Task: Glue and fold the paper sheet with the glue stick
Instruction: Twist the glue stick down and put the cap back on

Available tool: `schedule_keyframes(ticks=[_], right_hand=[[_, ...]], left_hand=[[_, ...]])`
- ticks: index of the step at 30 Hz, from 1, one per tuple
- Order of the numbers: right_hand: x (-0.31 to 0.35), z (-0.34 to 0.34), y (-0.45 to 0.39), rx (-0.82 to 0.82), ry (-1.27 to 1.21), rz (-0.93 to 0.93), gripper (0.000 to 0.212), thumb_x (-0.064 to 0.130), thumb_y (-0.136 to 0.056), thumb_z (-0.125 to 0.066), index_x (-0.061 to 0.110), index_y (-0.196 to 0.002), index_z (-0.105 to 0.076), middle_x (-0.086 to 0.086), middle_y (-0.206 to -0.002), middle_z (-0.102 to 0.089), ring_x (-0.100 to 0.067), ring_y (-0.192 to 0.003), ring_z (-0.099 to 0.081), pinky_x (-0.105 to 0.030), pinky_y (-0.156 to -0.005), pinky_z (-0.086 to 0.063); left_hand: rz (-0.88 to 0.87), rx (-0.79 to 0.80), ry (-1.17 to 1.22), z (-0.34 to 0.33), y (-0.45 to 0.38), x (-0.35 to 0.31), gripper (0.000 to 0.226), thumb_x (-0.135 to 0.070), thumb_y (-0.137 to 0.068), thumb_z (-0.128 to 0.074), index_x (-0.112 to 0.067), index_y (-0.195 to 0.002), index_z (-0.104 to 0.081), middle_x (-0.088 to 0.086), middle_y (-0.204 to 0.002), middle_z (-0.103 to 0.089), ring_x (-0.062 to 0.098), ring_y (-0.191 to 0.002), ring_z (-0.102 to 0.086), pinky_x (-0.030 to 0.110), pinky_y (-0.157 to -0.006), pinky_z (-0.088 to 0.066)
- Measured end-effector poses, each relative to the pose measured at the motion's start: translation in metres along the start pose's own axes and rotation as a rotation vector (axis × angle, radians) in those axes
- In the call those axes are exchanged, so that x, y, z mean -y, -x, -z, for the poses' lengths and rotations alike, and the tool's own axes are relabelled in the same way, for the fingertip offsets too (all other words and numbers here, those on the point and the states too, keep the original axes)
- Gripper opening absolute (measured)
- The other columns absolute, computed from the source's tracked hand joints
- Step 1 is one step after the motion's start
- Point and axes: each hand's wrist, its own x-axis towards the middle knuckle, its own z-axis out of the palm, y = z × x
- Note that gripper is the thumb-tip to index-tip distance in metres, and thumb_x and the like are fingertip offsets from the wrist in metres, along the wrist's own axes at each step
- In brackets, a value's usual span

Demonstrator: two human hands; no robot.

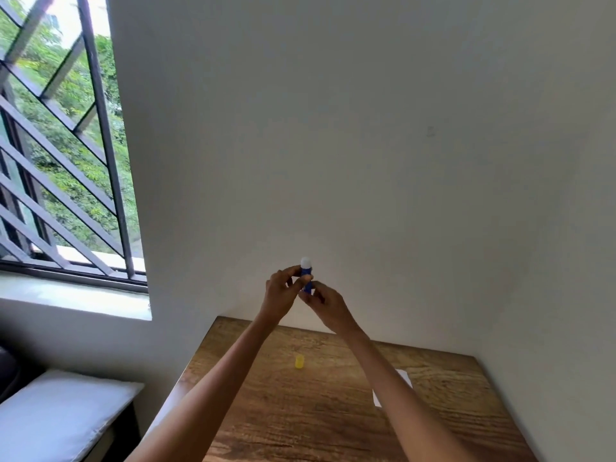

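A blue glue stick [307, 274] with its white glue tip showing is held upright, high above the wooden table [326, 411], in front of the wall. My left hand [282, 291] pinches its barrel from the left. My right hand [325, 306] grips its lower end from the right. The yellow cap [299, 361] lies on the table below, apart from the stick. The white paper sheet [405, 378] lies at the table's right, mostly hidden under my right forearm.
A plain wall stands right behind the table and along its right side. A barred window [63, 155] with a sill is at the left. A white cushioned seat [56, 415] stands low at the left of the table.
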Motion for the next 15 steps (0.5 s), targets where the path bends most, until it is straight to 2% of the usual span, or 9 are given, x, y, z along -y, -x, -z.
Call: schedule_keyframes(ticks=[1,3,4,6,8,9,12,13,15], right_hand=[[0.000,0.005,-0.001,0.088,-0.005,-0.009,0.016,0.031,-0.092,-0.055,0.033,-0.076,-0.056,0.009,-0.059,-0.034,-0.005,-0.051,-0.030,-0.022,-0.054,-0.023],[-0.001,0.009,-0.004,0.071,0.095,-0.030,0.015,0.033,-0.092,-0.054,0.024,-0.088,-0.066,0.010,-0.056,-0.038,-0.004,-0.050,-0.034,-0.024,-0.055,-0.026],[-0.002,0.006,-0.004,-0.024,0.199,-0.025,0.020,0.037,-0.089,-0.058,0.020,-0.092,-0.067,0.012,-0.054,-0.041,-0.003,-0.049,-0.038,-0.024,-0.055,-0.029],[-0.002,-0.008,-0.001,-0.290,0.351,-0.033,0.027,0.043,-0.081,-0.066,0.016,-0.088,-0.066,0.012,-0.054,-0.046,-0.005,-0.049,-0.044,-0.026,-0.061,-0.035],[-0.002,-0.020,0.005,-0.443,0.289,-0.054,0.027,0.040,-0.075,-0.073,0.018,-0.077,-0.056,0.013,-0.055,-0.046,-0.008,-0.049,-0.043,-0.029,-0.064,-0.036],[-0.003,-0.024,0.006,-0.450,0.243,-0.075,0.030,0.038,-0.074,-0.074,0.019,-0.075,-0.050,0.014,-0.054,-0.044,-0.007,-0.048,-0.042,-0.028,-0.062,-0.036],[-0.006,-0.017,0.005,-0.236,0.157,-0.071,0.019,0.039,-0.081,-0.067,0.027,-0.081,-0.052,0.010,-0.051,-0.037,-0.005,-0.043,-0.033,-0.020,-0.049,-0.026],[-0.005,-0.011,0.005,-0.128,0.107,-0.044,0.009,0.036,-0.085,-0.063,0.032,-0.084,-0.054,0.009,-0.053,-0.035,-0.006,-0.045,-0.031,-0.022,-0.050,-0.024],[-0.004,-0.002,0.005,0.013,0.042,-0.010,0.008,0.030,-0.091,-0.056,0.036,-0.084,-0.056,0.006,-0.058,-0.037,-0.008,-0.052,-0.032,-0.026,-0.056,-0.025]], left_hand=[[-0.016,0.024,0.021,0.003,0.000,0.000,0.014,-0.013,-0.088,-0.061,-0.023,-0.093,-0.070,0.005,-0.086,-0.073,0.016,-0.074,-0.062,0.028,-0.066,-0.040],[-0.031,0.042,0.043,0.005,0.001,0.000,0.018,-0.011,-0.089,-0.059,-0.024,-0.094,-0.069,0.005,-0.089,-0.074,0.007,-0.077,-0.063,0.021,-0.065,-0.039],[-0.024,0.028,0.043,0.003,0.002,0.000,0.016,-0.010,-0.089,-0.059,-0.021,-0.096,-0.070,0.005,-0.091,-0.074,0.011,-0.081,-0.064,0.024,-0.067,-0.040],[-0.002,-0.009,0.035,-0.003,0.003,0.001,0.016,-0.011,-0.088,-0.060,-0.012,-0.100,-0.070,0.005,-0.093,-0.074,0.024,-0.085,-0.063,0.034,-0.071,-0.041],[0.010,-0.017,0.021,-0.009,0.004,0.003,0.018,-0.012,-0.089,-0.059,-0.011,-0.102,-0.070,0.005,-0.093,-0.073,0.026,-0.084,-0.060,0.028,-0.074,-0.041],[0.003,-0.014,0.005,-0.010,0.005,0.003,0.017,-0.012,-0.088,-0.059,-0.012,-0.102,-0.071,0.005,-0.093,-0.073,0.024,-0.083,-0.059,0.022,-0.073,-0.039],[0.003,-0.010,0.023,-0.007,0.007,0.007,0.017,-0.010,-0.088,-0.059,-0.009,-0.101,-0.070,0.008,-0.090,-0.073,0.029,-0.084,-0.060,0.024,-0.070,-0.038],[0.000,0.001,0.034,-0.006,0.007,0.008,0.017,-0.010,-0.088,-0.059,-0.008,-0.101,-0.070,0.009,-0.090,-0.073,0.031,-0.084,-0.061,0.026,-0.069,-0.038],[-0.005,0.021,0.035,-0.004,0.007,0.008,0.017,-0.010,-0.089,-0.059,-0.009,-0.102,-0.070,0.008,-0.091,-0.073,0.032,-0.085,-0.061,0.029,-0.069,-0.037]])
